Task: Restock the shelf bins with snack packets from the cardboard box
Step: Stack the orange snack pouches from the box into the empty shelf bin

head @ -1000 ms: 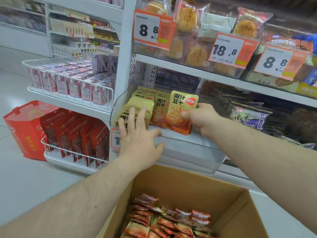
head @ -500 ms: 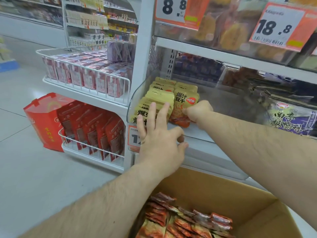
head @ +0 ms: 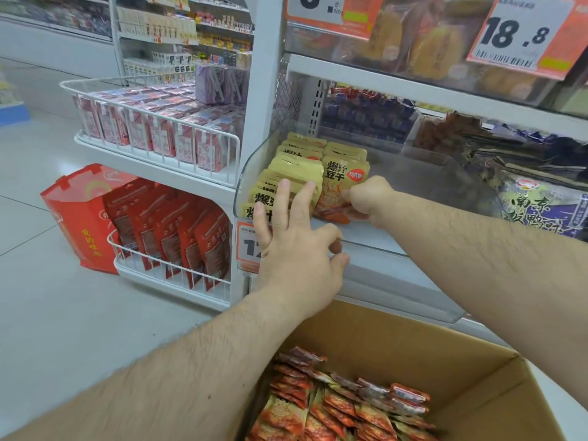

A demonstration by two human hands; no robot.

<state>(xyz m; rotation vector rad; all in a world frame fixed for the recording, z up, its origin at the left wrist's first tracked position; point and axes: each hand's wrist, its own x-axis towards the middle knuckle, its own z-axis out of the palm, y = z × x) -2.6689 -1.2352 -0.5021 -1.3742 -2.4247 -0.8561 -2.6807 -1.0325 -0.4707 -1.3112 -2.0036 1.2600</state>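
Head view: yellow-orange snack pkt [head: 342, 186] upright, printed red seal.

- Light was bright, even and cool, seemingly from overhead; the floor [head: 47, 313] looked pale, with a soft sheen.
- Shadows were faint: a soft dark patch lay inside the box [head: 471, 386] by its right wall.
- The clear bin [head: 254, 160] wall caught mild glare along its curved edge.
- Wide-angle distortion bent the shelf [head: 413, 87] lines and stretched the forearms at the lower edge.
- The price tag [head: 521, 33] at top right and the far aisle looked slightly soft; the packets [head: 345, 183] were sharp.
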